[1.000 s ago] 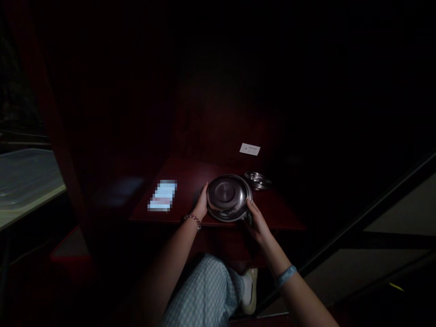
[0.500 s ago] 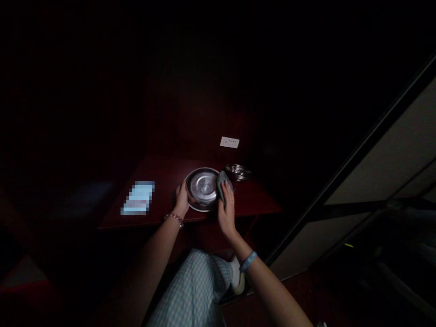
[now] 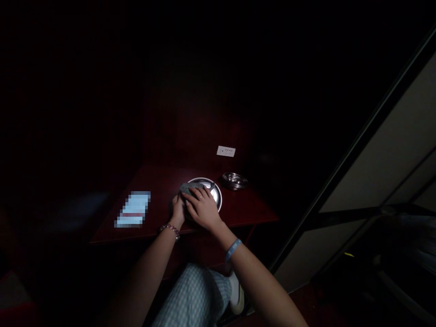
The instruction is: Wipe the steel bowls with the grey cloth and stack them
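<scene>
A shiny round metal bowl (image 3: pixel 217 196) is at the table's front edge, its left part hidden behind my hands and a cloth. My left hand (image 3: pixel 177 210) grips the bowl by its left side, fingers partly covered. Under the spread fingers of my right hand (image 3: pixel 205 210) lies a grey cloth (image 3: pixel 191 186), pressed against the bowl's upper left. Both hands are close together there. Behind and to the right, smaller metal bowls (image 3: pixel 234 180) appear to sit one inside another, apart from my hands.
The dark red table (image 3: pixel 160 181) carries a blurred-out bright rectangle (image 3: pixel 133 209) at left. A white power socket (image 3: pixel 226 151) is on the back wall. My checked trouser leg (image 3: pixel 190 290) is below, and a pale panel (image 3: pixel 374 181) slants up at right.
My right hand has swept the cloth from the bowl's right side across to its left, beside my left hand. My left hand still holds the bowl; the whole view has shifted slightly.
</scene>
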A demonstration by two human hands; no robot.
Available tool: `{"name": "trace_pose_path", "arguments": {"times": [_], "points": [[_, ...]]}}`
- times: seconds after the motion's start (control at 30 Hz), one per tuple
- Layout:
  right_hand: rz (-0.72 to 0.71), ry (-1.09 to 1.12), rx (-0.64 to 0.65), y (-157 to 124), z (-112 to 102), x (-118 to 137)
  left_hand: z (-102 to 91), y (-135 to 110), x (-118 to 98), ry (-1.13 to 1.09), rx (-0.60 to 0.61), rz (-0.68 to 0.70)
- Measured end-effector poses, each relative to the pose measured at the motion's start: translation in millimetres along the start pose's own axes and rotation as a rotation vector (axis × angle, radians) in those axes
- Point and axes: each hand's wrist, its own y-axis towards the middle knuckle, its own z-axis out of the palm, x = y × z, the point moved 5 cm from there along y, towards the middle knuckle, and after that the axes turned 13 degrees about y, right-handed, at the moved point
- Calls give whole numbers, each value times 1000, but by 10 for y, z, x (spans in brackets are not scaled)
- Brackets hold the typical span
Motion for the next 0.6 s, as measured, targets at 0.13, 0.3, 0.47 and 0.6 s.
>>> {"name": "trace_pose_path", "arguments": {"times": [0.13, 0.3, 0.47, 0.6], "points": [[4, -70, -18, 232, -106, -113, 48, 10, -27, -7, 4, 10], [196, -46, -143, 228, -291, -395, 18, -2, -55, 116, -54, 61], [503, 140, -399, -304, -228, -644, 7, -1, -40, 208, -47, 89], [595, 153, -522, -815, 121, -529, 43, 0, -56, 203, -3, 130]]}}
